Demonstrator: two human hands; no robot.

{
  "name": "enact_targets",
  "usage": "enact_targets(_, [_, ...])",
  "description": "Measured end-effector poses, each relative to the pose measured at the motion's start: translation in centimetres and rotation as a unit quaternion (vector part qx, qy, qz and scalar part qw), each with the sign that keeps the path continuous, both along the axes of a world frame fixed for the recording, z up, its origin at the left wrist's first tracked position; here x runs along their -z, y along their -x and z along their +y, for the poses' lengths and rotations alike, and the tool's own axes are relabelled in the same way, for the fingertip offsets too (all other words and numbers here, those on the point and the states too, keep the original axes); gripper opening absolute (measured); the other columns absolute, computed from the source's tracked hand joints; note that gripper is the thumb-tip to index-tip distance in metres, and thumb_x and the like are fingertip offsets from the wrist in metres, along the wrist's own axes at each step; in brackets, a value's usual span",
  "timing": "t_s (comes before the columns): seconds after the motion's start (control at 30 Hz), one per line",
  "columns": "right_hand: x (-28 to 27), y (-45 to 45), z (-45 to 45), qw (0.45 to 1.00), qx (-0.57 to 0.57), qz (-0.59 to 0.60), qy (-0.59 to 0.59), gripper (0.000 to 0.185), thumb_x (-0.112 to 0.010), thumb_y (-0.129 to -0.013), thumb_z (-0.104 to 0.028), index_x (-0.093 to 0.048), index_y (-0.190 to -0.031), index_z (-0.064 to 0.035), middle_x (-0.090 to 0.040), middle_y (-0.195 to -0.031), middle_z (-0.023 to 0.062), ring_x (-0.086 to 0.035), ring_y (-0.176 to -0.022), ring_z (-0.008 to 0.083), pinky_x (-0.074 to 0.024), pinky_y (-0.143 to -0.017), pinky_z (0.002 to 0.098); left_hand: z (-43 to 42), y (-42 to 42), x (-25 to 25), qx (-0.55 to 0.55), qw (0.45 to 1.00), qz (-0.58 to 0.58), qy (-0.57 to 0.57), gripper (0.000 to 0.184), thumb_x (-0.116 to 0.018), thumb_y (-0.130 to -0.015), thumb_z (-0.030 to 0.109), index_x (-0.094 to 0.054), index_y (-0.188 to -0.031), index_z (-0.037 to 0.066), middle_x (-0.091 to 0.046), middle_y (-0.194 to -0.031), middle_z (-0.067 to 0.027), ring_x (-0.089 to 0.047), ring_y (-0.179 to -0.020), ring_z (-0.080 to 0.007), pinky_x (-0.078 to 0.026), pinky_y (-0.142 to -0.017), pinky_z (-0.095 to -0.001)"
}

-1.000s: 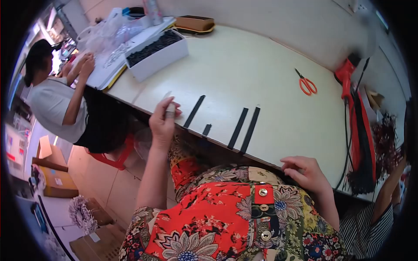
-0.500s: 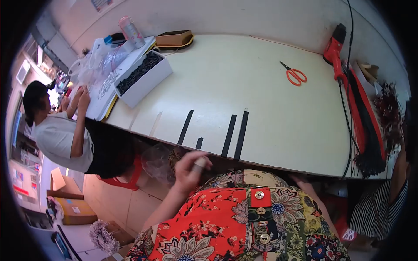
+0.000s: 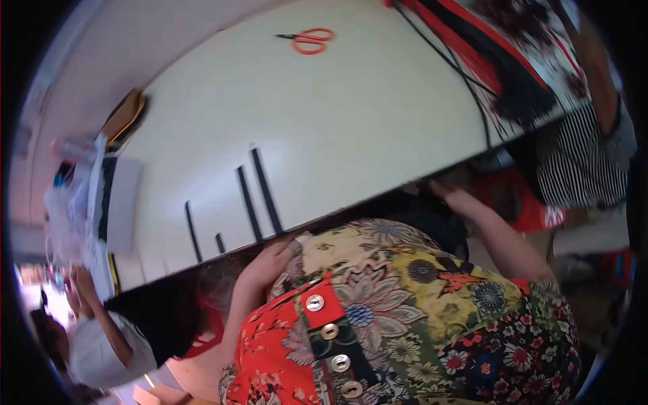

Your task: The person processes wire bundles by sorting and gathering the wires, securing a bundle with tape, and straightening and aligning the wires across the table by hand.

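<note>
Black strips [image 3: 266, 192] just beyond left hand [image 3: 271, 261]

The person wears a patchwork-print garment [image 3: 412, 324] with short sleeves [image 3: 545, 293], panels of red, mustard yellow and flower-strewn black, large blue-centred blossoms [image 3: 359, 315] and a column of round gold-toned buttons [image 3: 329, 331], while the left hand [image 3: 265, 262] seems, through the blur, to bear a pale finger wrap [image 3: 304, 239].

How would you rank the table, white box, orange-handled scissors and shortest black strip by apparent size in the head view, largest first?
1. Table
2. White box
3. Orange-handled scissors
4. Shortest black strip
</note>
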State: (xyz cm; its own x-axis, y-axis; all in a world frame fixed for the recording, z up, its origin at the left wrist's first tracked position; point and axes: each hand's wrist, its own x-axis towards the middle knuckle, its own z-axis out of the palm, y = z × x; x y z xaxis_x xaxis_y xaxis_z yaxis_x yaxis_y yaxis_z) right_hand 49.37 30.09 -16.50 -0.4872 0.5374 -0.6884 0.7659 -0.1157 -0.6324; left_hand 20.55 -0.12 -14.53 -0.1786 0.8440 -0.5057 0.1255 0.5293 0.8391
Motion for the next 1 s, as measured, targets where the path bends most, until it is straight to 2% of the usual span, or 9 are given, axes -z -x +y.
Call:
enact_targets(0.1, [1.9, -3.1, 0.0, 0.998, 0.052, 0.005, 0.03, 0.069, -0.05, -0.091, -0.055, -0.048, -0.132, 0.0, -0.057, -0.123, 0.0157, -0.056, -0.11, 0.0191, -0.0437, -0.093, 0.0308, 2.7, -0.6, -3.8, 0.047, 0.989, 0.029, 0.135, 0.047, -0.043, -0.099, 0.032, -0.049, -0.13, -0.003, -0.056, -0.128, -0.0163, -0.049, -0.12, -0.0229, -0.034, -0.103, -0.031])
enact_targets(0.13, [3.0, -4.3, -0.1, 0.981, 0.108, 0.104, 0.123, 0.068, -0.053, -0.09, -0.054, -0.05, -0.128, 0.0028, -0.06, -0.118, 0.0149, -0.057, -0.106, 0.0179, -0.0449, -0.09, 0.0295, 3.3, -1.2, -4.9, 0.041, 0.989, 0.032, 0.139, 0.047, -0.043, -0.099, 0.033, -0.049, -0.13, -0.003, -0.055, -0.128, -0.0153, -0.049, -0.12, -0.0224, -0.033, -0.104, -0.0307])
enact_targets(0.2, [7.9, -6.7, -1.1, 0.971, 0.135, 0.157, 0.122, 0.066, -0.053, -0.09, -0.052, -0.051, -0.126, 0.0025, -0.061, -0.115, 0.0131, -0.058, -0.103, 0.0169, -0.0458, -0.088, 0.0288, 3.3, -1.4, -4.4, 0.024, 0.995, 0.011, 0.1, 0.05, -0.044, -0.099, 0.036, -0.048, -0.131, -0.003, -0.055, -0.128, -0.0142, -0.047, -0.12, -0.021, -0.031, -0.104, -0.0298])
enact_targets(0.23, [8.6, -8.6, -1.8, 0.965, 0.153, 0.173, 0.12, 0.065, -0.054, -0.09, -0.052, -0.052, -0.125, 0.0023, -0.061, -0.113, 0.0122, -0.058, -0.101, 0.0164, -0.0463, -0.087, 0.0284, 3.9, -1.9, -5.2, -0.018, 0.983, -0.016, 0.182, 0.051, -0.045, -0.099, 0.036, -0.048, -0.131, -0.004, -0.054, -0.129, -0.0148, -0.046, -0.121, -0.0203, -0.031, -0.105, -0.0294])
enact_targets(0.3, [9.6, -10.2, -1.4, 0.951, 0.199, 0.187, 0.143, 0.059, -0.054, -0.091, -0.048, -0.053, -0.124, 0.0012, -0.063, -0.11, 0.0095, -0.059, -0.097, 0.0144, -0.0481, -0.084, 0.028, 3.1, -1.4, -3.5, -0.064, 0.979, -0.041, 0.187, 0.054, -0.047, -0.098, 0.039, -0.048, -0.13, -0.005, -0.053, -0.129, -0.0143, -0.045, -0.122, -0.0196, -0.03, -0.105, -0.0287])
enact_targets(0.5, [11.7, -10.9, -0.4, 0.918, 0.261, 0.172, 0.245, 0.043, -0.052, -0.095, -0.034, -0.054, -0.122, -0.0015, -0.065, -0.108, 0.0062, -0.063, -0.086, 0.0136, -0.0516, -0.08, 0.0303, 3.1, -1.0, -3.0, 0.006, 0.991, -0.08, 0.111, 0.055, -0.043, -0.098, 0.039, -0.045, -0.133, -0.003, -0.049, -0.133, -0.0133, -0.042, -0.125, -0.0195, -0.029, -0.106, -0.0303])
enact_targets(0.6, [15.0, -12.2, -0.9, 0.88, 0.33, 0.125, 0.319, 0.032, -0.052, -0.095, -0.037, -0.062, -0.107, -0.0094, -0.067, -0.095, 0.0029, -0.063, -0.084, 0.0103, -0.0519, -0.074, 0.0289, 3.5, -1.7, -3.6, 0.045, 0.989, -0.136, 0.04, 0.055, -0.041, -0.098, 0.039, -0.042, -0.136, -0.001, -0.044, -0.138, -0.0146, -0.038, -0.129, -0.0226, -0.026, -0.108, -0.0333])
enact_targets(0.7, [16.8, -15.1, -4.1, 0.876, 0.272, 0.243, 0.316, 0.028, -0.053, -0.094, -0.032, -0.062, -0.107, -0.0093, -0.067, -0.095, 0.0028, -0.063, -0.082, 0.0112, -0.0523, -0.075, 0.0295, 4.9, -1.8, -4.2, 0.164, 0.98, -0.094, -0.067, 0.055, -0.043, -0.097, 0.039, -0.043, -0.135, -0.001, -0.042, -0.14, -0.0162, -0.036, -0.132, -0.0269, -0.025, -0.109, -0.0353])
enact_targets(1.0, [16.9, -8.5, -11.7, 0.888, 0.259, 0.277, 0.258, 0.028, -0.053, -0.094, -0.031, -0.062, -0.107, -0.0091, -0.067, -0.095, 0.003, -0.063, -0.082, 0.0115, -0.0524, -0.075, 0.0296, 11.8, -5.9, -6.1, 0.3, 0.95, 0.09, -0.011, 0.056, -0.053, -0.094, 0.033, -0.036, -0.14, 0.007, -0.042, -0.139, -0.0219, -0.038, -0.132, -0.0312, -0.028, -0.109, -0.0362])
